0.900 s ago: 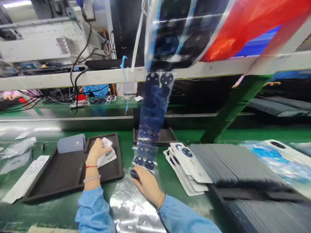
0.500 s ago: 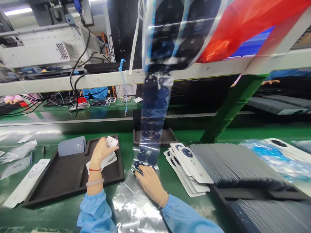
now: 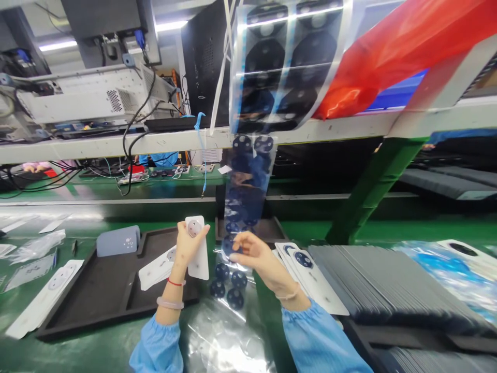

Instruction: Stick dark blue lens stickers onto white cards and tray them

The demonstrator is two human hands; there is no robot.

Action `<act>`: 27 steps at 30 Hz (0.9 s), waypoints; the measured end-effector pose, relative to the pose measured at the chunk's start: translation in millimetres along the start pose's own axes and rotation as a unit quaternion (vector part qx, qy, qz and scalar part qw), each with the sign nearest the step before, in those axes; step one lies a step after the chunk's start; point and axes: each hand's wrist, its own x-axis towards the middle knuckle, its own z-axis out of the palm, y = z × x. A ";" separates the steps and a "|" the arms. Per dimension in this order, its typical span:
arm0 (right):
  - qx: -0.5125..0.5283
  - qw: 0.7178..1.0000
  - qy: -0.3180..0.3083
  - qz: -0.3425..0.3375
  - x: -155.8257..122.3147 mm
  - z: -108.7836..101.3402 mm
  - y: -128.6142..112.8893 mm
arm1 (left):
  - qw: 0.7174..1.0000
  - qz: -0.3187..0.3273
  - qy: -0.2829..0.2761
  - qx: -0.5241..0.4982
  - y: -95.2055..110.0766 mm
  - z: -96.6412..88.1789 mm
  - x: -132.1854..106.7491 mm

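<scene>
My left hand (image 3: 190,246) pinches a white phone back panel (image 3: 199,267) that has a round camera area near its top. Under it, another white panel (image 3: 159,269) lies in the black tray (image 3: 97,290). My right hand (image 3: 264,259) is over a clear film strip (image 3: 248,207) carrying round dark blue camera-lens stickers (image 3: 235,299). Its thumb and fingers curve together in a pinch beside a dark disc; whether that disc is in the fingers or on the strip is unclear. A stack of white panels with dark lens circles (image 3: 310,274) lies right of this hand.
A grey-blue phone back (image 3: 118,241) rests in the tray. Grey panels (image 3: 373,274) stand in a dense row at right. Overhead hang a sticker roll (image 3: 287,67) and red plastic (image 3: 388,57) near a white beam (image 3: 174,137). A green post (image 3: 373,191) slants behind the panels.
My left hand has lifted the white panel from the tray, moved right and turned it upright. My right hand has risen from the strip's lower stickers, uncovering several. The camera has tilted up slightly.
</scene>
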 end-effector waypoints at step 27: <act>-0.079 0.954 0.285 -0.047 4.0 13.9 -40.6 | 0.911 -0.019 -0.154 -0.383 54.0 37.8 -93.9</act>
